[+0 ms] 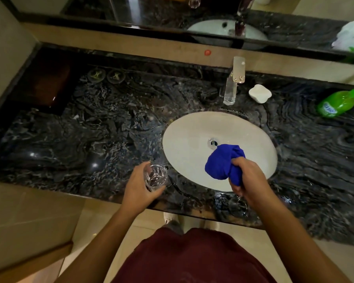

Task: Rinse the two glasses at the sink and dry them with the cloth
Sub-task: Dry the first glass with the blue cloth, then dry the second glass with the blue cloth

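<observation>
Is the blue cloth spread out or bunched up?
Bunched: the right hand grips the blue cloth in a wad over the sink.

Dark veined marble counter (90, 129) under a wall mirror (172, 9), beige floor (94, 221).

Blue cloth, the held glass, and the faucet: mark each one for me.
blue cloth (219, 162), head view, on its bunched front fold.
glass (156, 177), head view, on its clear side wall.
faucet (231, 91), head view, on the spout.
</observation>
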{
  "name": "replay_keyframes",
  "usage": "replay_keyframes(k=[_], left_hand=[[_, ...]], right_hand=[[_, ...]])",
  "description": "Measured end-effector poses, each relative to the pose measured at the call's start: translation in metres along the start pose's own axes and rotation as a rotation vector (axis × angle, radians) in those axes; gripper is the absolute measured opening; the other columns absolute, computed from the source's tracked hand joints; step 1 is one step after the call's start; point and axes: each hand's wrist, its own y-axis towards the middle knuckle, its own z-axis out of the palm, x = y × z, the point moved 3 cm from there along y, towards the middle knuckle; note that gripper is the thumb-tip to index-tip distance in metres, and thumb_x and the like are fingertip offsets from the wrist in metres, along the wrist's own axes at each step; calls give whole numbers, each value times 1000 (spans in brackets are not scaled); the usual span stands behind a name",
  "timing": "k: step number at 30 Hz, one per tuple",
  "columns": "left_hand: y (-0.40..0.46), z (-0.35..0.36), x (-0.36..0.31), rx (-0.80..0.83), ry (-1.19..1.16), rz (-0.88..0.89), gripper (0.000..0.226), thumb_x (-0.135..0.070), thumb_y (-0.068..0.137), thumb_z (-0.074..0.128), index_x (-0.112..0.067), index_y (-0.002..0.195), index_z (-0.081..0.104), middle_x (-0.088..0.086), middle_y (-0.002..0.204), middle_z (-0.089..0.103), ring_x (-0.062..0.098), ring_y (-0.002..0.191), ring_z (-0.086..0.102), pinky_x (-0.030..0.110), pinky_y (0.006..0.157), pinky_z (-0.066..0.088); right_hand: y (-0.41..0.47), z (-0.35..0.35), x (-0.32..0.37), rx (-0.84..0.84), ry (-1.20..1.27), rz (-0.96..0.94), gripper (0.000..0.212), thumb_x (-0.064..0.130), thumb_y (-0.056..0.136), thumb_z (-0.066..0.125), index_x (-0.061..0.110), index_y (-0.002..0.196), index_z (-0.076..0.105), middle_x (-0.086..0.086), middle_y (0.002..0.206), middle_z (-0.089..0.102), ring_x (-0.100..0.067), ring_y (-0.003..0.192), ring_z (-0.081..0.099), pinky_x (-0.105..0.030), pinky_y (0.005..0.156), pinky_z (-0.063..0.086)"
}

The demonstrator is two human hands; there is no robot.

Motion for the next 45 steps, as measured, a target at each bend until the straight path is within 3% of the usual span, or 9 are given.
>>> replay_keyframes(k=[4,10,19,30,34,37,39,42,45], left_hand=[[-1,5,0,3,43,-17,91,-30,72,93,-13,146,43,-4,129,52,9,117,53,25,103,44],[-9,16,5,41,34,-87,93,-25,75,92,-10,150,39,4,143,51,6,124,49,5,102,30],[-14,23,13,31,90,-87,93,-31,74,92,-16,150,41,3,143,53,18,128,56,27,107,43],[-10,24,15,64,127,-89,94,-26,71,94,-16,149,41,4,139,56,21,130,55,31,112,41],[-12,20,16,90,145,-79,104,-41,71,92,-19,154,34,6,148,50,24,139,48,38,118,37],[-13,12,3,71,185,-12,108,-61,74,83,-22,159,29,2,166,28,18,152,26,35,122,23],[-12,5,-17,-4,180,38,101,-63,78,79,-24,159,32,-2,170,21,13,154,20,35,121,21],[-8,5,-58,-108,125,129,82,-61,86,69,-20,153,44,-1,166,30,17,154,26,36,121,24],[-6,22,-99,-91,50,279,69,-55,89,68,-18,145,52,-2,159,41,18,151,33,34,122,27]], right_hand=[[2,-9,-1,16,-20,13,29,20,103,43,8,78,48,-8,45,39,-18,37,33,-26,39,27],[3,-17,-2,40,-15,20,27,20,104,43,8,80,48,-9,47,39,-18,38,34,-27,40,27],[5,-23,-5,53,-13,13,29,20,104,43,8,78,49,-6,45,41,-16,36,35,-26,40,28],[4,-33,-6,46,21,-2,28,20,104,44,8,79,48,-5,45,42,-17,38,36,-29,45,28],[4,-41,-6,42,43,-2,28,20,104,44,9,79,48,-4,44,43,-16,37,36,-27,41,28],[4,-48,-6,40,56,-20,29,20,105,43,10,78,48,-3,45,43,-16,38,36,-26,41,29],[6,-53,-8,31,100,-27,28,20,104,43,10,79,48,-2,46,43,-17,39,36,-26,43,28],[6,-60,-11,-2,204,-55,28,19,104,43,12,77,48,-2,45,41,-16,38,36,-26,43,26],[4,-73,-9,-80,306,-107,30,16,104,43,13,74,46,-3,45,38,-17,38,35,-25,39,26]])
